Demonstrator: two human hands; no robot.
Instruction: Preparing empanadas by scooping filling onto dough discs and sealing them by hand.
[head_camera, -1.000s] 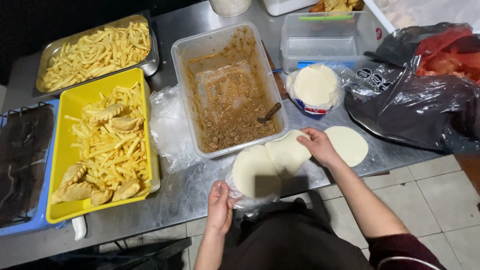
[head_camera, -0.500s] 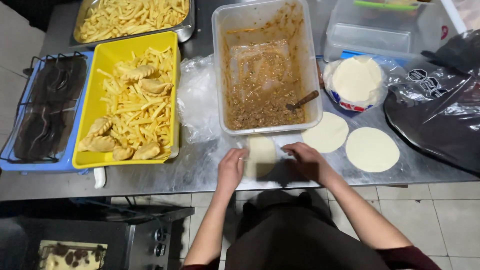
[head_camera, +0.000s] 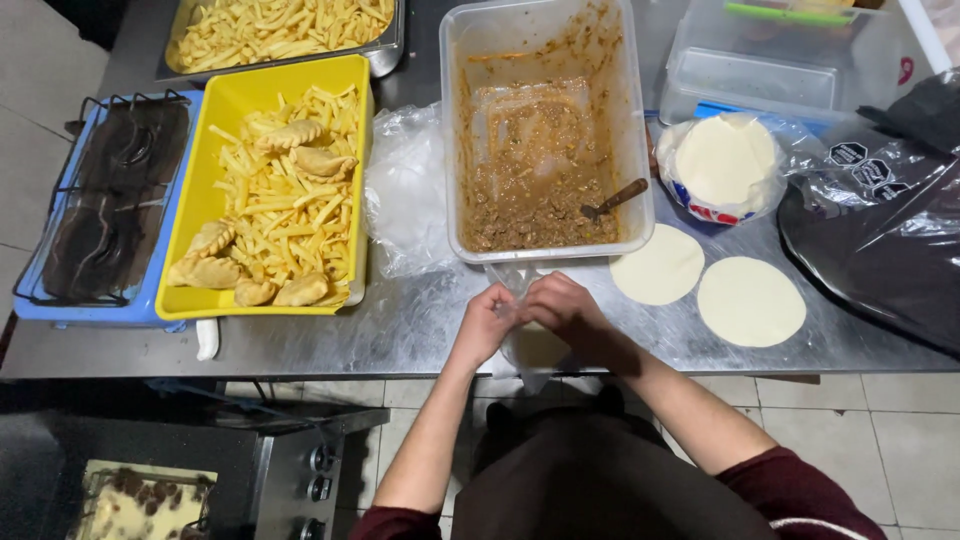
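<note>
Left hand (head_camera: 483, 322) and right hand (head_camera: 562, 305) meet at the steel bench (head_camera: 420, 330) edge, fingers (head_camera: 515, 300) curled together and pinched on a pale dough disc (head_camera: 538, 346) lying beneath them, just below the clear filling tub (head_camera: 545, 130).

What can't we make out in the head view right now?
- Dough disc under the hands: mostly covered by the left hand and right hand; its fold state is unclear.
- Fries tray: cut off by the top edge.
- Clear lidded box: cut off at top; contents unclear.
- Spoon bowl: buried in the meat filling.
- Black bag: contents hidden, cut off at right.
</note>
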